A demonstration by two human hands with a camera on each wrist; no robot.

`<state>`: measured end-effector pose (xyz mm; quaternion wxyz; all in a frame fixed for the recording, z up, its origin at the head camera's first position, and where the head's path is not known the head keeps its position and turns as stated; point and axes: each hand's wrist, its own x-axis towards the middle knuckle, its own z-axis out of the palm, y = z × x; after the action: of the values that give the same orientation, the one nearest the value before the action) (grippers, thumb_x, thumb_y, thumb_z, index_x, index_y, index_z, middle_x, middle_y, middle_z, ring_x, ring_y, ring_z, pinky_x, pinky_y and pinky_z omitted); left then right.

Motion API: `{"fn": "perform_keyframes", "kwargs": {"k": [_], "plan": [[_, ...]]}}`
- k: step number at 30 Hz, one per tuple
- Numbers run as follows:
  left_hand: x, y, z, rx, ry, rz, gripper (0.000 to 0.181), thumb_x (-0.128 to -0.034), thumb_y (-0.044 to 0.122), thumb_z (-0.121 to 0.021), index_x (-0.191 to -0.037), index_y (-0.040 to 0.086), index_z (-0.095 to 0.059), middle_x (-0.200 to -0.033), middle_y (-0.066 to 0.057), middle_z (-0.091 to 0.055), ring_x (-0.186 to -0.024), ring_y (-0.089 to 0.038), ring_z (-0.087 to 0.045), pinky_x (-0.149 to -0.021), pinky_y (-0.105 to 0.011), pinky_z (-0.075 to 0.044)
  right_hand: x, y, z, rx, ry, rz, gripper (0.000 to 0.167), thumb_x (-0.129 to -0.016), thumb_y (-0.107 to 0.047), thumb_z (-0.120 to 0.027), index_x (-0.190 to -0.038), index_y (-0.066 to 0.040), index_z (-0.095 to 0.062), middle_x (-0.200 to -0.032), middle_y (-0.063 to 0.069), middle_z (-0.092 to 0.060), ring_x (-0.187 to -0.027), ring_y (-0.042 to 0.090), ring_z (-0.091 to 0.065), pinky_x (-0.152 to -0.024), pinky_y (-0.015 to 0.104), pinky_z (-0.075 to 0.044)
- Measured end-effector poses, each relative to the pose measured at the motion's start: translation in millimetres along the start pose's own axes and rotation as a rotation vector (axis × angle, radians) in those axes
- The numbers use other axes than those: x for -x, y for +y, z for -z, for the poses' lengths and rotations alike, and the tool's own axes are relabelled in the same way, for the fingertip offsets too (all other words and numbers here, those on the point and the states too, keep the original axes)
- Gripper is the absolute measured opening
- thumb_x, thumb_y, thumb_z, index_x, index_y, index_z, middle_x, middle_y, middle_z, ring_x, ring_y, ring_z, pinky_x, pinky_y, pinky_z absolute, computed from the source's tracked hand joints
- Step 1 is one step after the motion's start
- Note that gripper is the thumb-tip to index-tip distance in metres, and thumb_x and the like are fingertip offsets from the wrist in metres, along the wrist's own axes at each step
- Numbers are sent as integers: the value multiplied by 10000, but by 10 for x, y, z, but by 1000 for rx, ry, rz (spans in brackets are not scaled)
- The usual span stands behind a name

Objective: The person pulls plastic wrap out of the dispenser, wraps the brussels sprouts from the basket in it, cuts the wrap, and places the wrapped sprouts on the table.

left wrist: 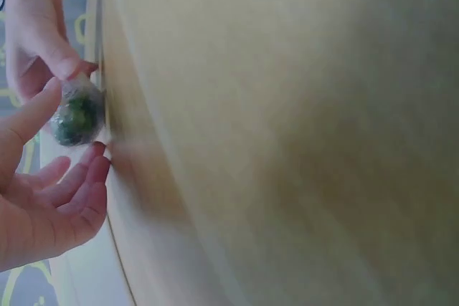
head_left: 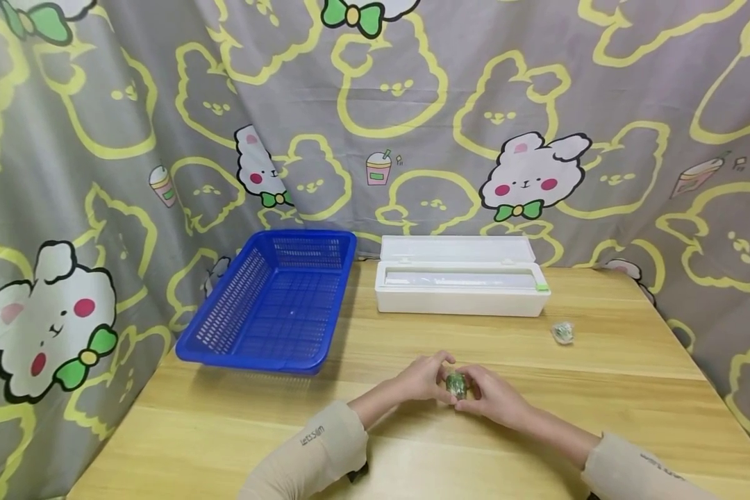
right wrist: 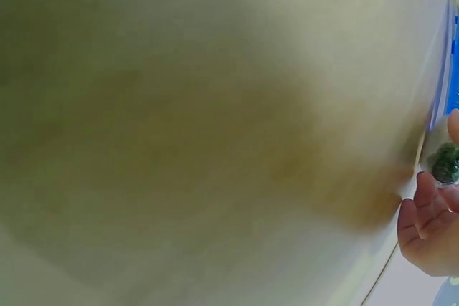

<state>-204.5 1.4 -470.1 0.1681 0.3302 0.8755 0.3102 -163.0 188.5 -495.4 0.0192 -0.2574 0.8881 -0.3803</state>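
A small round green bundle wrapped in clear film (head_left: 456, 385) is between both hands, just above the table near its front middle. My left hand (head_left: 423, 379) holds it from the left; in the left wrist view its thumb touches the film and the curled fingers lie close below. From the other side my right hand (head_left: 496, 397) grips the bundle with thumb and fingers. The right wrist view shows the bundle (right wrist: 446, 163) at the right edge, partly cut off. What is inside the film is too blurred to tell.
A second small film-wrapped piece (head_left: 563, 332) lies to the right on the wooden table (head_left: 625, 375). Behind the hands stands a long white cling film box (head_left: 462, 304), its lid raised. A blue plastic basket (head_left: 312, 357) sits at the left. A patterned curtain (head_left: 412, 83) hangs behind.
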Motion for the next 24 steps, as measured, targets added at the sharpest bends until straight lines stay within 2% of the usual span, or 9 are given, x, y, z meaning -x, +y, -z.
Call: {"fn": "perform_keyframes", "kwargs": {"k": [7,14,19,24], "plan": [[35,-56,58,25,-28,22,673,-707,250,-783,-1257,61,-445,-1029,-95,-667,-893,-123,-621,-765,-169,-452,-16,-28,-17,82,19,5,477,-738,-254,-747,-1088,1,-548,-878,-20,-528,-722,58,-469,-594,188,-438],[112,-147,129,72,-19,84,679,-721,277,-770,-1281,77,-441,-1040,-102,-656,-884,-146,-624,-755,-208,-474,-44,-28,-23,152,-1,-15,478,-724,-250,-750,-1088,-10,-554,-946,0,-570,-809,110,-531,-680,225,-470],[149,-195,189,153,5,116,706,-727,263,-766,-1311,77,-414,-1073,-121,-635,-903,-189,-622,-757,-222,-477,-50,-11,24,134,-22,-37,472,-714,-254,-755,-1071,-7,-568,-878,-31,-559,-750,79,-505,-640,208,-451],[207,-229,267,200,57,117,714,-738,277,-756,-1324,74,-402,-1097,-139,-624,-907,-234,-622,-748,-241,-482,-9,28,115,92,-37,-71,490,-718,-270,-751,-1075,12,-570,-862,-37,-568,-718,56,-482,-606,196,-429]]}}
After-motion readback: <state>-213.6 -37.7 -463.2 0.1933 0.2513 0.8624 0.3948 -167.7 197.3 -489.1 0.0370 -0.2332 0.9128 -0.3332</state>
